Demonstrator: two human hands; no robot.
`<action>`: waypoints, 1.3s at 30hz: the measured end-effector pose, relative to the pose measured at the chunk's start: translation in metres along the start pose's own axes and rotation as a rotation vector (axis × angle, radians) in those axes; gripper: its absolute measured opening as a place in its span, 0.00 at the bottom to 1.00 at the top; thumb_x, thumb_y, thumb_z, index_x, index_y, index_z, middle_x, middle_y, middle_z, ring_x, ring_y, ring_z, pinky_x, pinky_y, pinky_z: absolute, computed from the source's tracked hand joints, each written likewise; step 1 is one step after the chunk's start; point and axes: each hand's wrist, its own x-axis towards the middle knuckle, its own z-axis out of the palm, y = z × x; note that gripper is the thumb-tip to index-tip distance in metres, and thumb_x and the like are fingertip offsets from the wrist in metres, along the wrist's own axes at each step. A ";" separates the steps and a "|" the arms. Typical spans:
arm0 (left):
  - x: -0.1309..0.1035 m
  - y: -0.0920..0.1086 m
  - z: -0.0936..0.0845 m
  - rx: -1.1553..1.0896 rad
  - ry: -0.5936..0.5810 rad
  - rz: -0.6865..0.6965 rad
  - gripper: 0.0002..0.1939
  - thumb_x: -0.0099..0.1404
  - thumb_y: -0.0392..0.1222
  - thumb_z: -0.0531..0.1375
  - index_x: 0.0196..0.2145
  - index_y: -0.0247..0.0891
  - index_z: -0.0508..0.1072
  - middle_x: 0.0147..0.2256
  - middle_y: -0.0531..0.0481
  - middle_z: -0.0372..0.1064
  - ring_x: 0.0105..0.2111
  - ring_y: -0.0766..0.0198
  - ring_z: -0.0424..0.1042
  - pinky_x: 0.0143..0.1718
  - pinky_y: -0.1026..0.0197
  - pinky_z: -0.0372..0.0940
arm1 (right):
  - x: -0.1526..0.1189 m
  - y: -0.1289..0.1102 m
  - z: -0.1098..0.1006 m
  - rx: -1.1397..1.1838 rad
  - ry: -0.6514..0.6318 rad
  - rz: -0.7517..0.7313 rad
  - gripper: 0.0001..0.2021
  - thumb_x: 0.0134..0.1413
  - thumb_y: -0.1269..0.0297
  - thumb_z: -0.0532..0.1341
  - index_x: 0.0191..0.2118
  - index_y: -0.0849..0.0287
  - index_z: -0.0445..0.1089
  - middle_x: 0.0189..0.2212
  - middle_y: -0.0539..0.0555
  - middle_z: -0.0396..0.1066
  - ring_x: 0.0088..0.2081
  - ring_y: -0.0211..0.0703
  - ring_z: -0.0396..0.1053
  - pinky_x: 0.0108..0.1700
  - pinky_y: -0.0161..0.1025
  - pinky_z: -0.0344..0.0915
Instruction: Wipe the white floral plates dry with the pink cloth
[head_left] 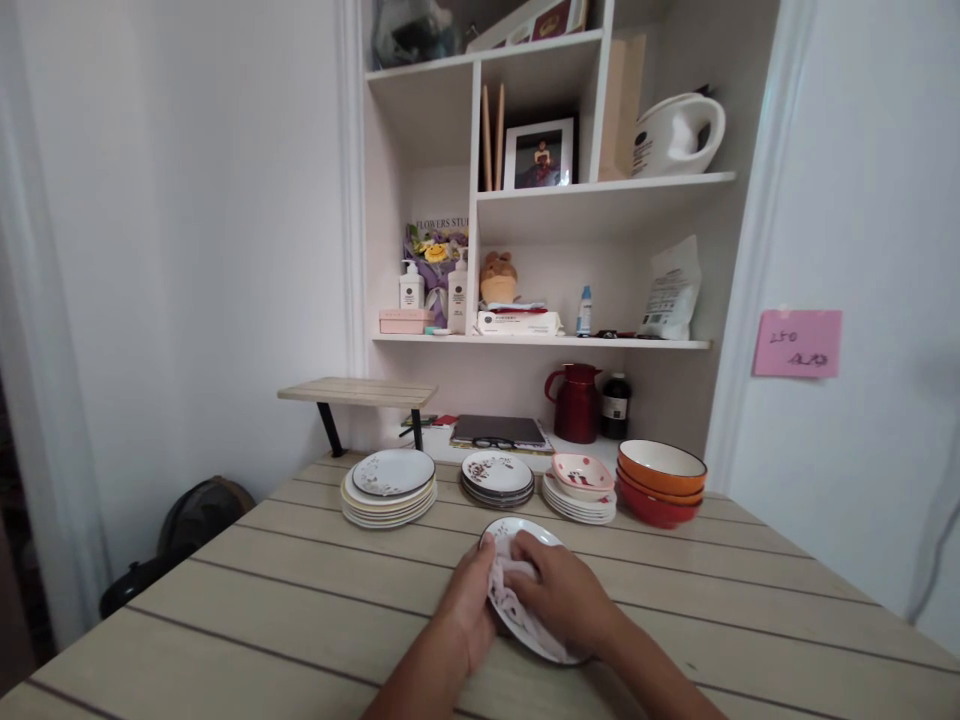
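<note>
Close in front of me, a white plate [519, 525] with a dark rim and a small leaf pattern is tilted over the table. My left hand [466, 604] grips its left edge, thumb on the upper face. A pale pinkish cloth [507, 598] lies bunched on the plate's face. Fingers of my right hand [564, 590] are closed on this cloth and press it against the plate. The underside of the plate and my left fingertips are hidden.
Behind the plate stand a stack of large plates [393, 472], a stack of smaller dark-rimmed plates [498, 474], white dishes [579, 508] topped by a pink-patterned bowl [582, 474], and orange and red bowls [660, 485]. Farther back are a laptop [499, 430] and a red jug [577, 405].
</note>
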 end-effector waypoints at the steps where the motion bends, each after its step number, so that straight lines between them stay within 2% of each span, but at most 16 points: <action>1: 0.000 0.000 0.000 0.004 0.011 -0.013 0.22 0.64 0.51 0.56 0.50 0.33 0.69 0.39 0.38 0.76 0.38 0.53 0.75 0.43 0.54 0.65 | 0.002 0.000 0.002 -0.016 0.028 0.022 0.10 0.53 0.56 0.55 0.38 0.53 0.66 0.35 0.51 0.74 0.36 0.43 0.68 0.33 0.36 0.49; 4: -0.001 0.000 0.000 0.011 0.008 -0.023 0.22 0.64 0.51 0.56 0.50 0.34 0.69 0.40 0.38 0.76 0.38 0.54 0.75 0.43 0.54 0.65 | 0.008 0.010 0.000 -0.075 0.048 0.119 0.12 0.54 0.55 0.54 0.41 0.53 0.66 0.36 0.53 0.74 0.38 0.45 0.69 0.32 0.37 0.48; 7: -0.002 -0.001 0.001 0.022 -0.035 -0.012 0.23 0.63 0.52 0.57 0.50 0.34 0.70 0.41 0.38 0.76 0.39 0.54 0.75 0.43 0.55 0.65 | 0.007 0.024 -0.011 -0.130 -0.014 0.186 0.12 0.54 0.55 0.54 0.41 0.54 0.66 0.37 0.55 0.74 0.38 0.47 0.69 0.31 0.37 0.48; 9: -0.003 -0.001 0.000 0.031 -0.068 -0.008 0.25 0.62 0.54 0.58 0.50 0.34 0.70 0.41 0.38 0.76 0.39 0.53 0.75 0.43 0.55 0.65 | 0.003 0.030 -0.019 -0.162 -0.091 0.169 0.12 0.52 0.55 0.56 0.38 0.54 0.68 0.37 0.55 0.74 0.37 0.47 0.68 0.31 0.37 0.48; 13: -0.005 -0.001 0.000 0.036 -0.118 0.009 0.26 0.62 0.55 0.58 0.51 0.34 0.70 0.42 0.38 0.75 0.39 0.53 0.75 0.44 0.54 0.65 | -0.007 0.025 -0.027 -0.099 -0.230 0.016 0.09 0.47 0.57 0.59 0.32 0.55 0.67 0.32 0.52 0.74 0.32 0.42 0.66 0.30 0.36 0.48; 15: -0.005 0.000 0.000 0.036 -0.112 0.022 0.25 0.62 0.54 0.58 0.50 0.33 0.70 0.41 0.38 0.76 0.39 0.53 0.75 0.44 0.54 0.65 | -0.008 0.017 -0.023 -0.047 -0.202 -0.018 0.08 0.47 0.57 0.59 0.32 0.55 0.66 0.32 0.50 0.73 0.32 0.41 0.66 0.30 0.36 0.49; 19: -0.003 0.000 0.000 0.039 -0.057 0.020 0.25 0.62 0.53 0.59 0.50 0.32 0.70 0.39 0.38 0.76 0.38 0.53 0.75 0.43 0.55 0.65 | -0.001 0.001 -0.006 -0.028 -0.008 0.060 0.10 0.52 0.55 0.56 0.38 0.53 0.66 0.35 0.51 0.74 0.35 0.42 0.68 0.31 0.36 0.49; 22: -0.002 -0.001 -0.001 0.040 -0.053 0.000 0.25 0.62 0.53 0.59 0.50 0.32 0.70 0.39 0.38 0.76 0.38 0.53 0.75 0.43 0.55 0.65 | 0.005 0.004 -0.002 -0.104 0.050 0.122 0.12 0.54 0.55 0.54 0.42 0.52 0.65 0.37 0.53 0.75 0.38 0.45 0.69 0.31 0.37 0.47; 25: -0.002 -0.001 -0.001 0.047 -0.053 0.006 0.25 0.62 0.53 0.58 0.51 0.33 0.69 0.40 0.38 0.76 0.39 0.54 0.75 0.43 0.56 0.65 | 0.005 0.019 -0.012 -0.169 -0.018 0.188 0.13 0.54 0.55 0.55 0.44 0.52 0.65 0.38 0.55 0.75 0.38 0.48 0.69 0.30 0.37 0.47; 27: -0.003 -0.001 -0.001 0.053 -0.051 0.004 0.25 0.62 0.53 0.58 0.52 0.33 0.68 0.41 0.38 0.76 0.40 0.53 0.75 0.43 0.55 0.65 | 0.001 0.029 -0.023 -0.192 -0.109 0.188 0.12 0.51 0.56 0.56 0.41 0.53 0.67 0.37 0.55 0.74 0.37 0.47 0.69 0.30 0.37 0.47; 30: -0.005 0.000 0.001 0.052 -0.065 0.014 0.25 0.63 0.53 0.58 0.51 0.34 0.69 0.42 0.38 0.75 0.40 0.53 0.75 0.44 0.55 0.65 | -0.007 0.033 -0.036 -0.161 -0.245 0.084 0.08 0.45 0.59 0.60 0.34 0.54 0.67 0.34 0.52 0.74 0.34 0.45 0.67 0.29 0.36 0.47; 33: -0.006 0.000 0.002 0.058 -0.064 0.026 0.24 0.63 0.53 0.57 0.51 0.34 0.69 0.42 0.38 0.75 0.40 0.54 0.75 0.43 0.55 0.65 | -0.012 0.023 -0.036 -0.075 -0.296 -0.034 0.08 0.43 0.61 0.61 0.32 0.55 0.66 0.32 0.50 0.73 0.33 0.42 0.66 0.31 0.36 0.49; 35: -0.005 0.000 0.002 0.061 -0.043 0.031 0.24 0.63 0.53 0.57 0.50 0.33 0.69 0.41 0.38 0.76 0.38 0.54 0.75 0.43 0.55 0.66 | -0.011 0.013 -0.028 -0.023 -0.251 -0.055 0.09 0.44 0.60 0.61 0.34 0.55 0.66 0.33 0.50 0.73 0.34 0.41 0.66 0.32 0.36 0.50; 39: -0.002 0.000 0.002 0.049 -0.027 0.017 0.22 0.64 0.51 0.56 0.48 0.31 0.70 0.38 0.38 0.76 0.36 0.54 0.76 0.42 0.55 0.66 | -0.004 -0.001 -0.010 -0.045 -0.056 0.012 0.11 0.50 0.58 0.58 0.40 0.53 0.65 0.38 0.51 0.74 0.38 0.44 0.68 0.33 0.36 0.50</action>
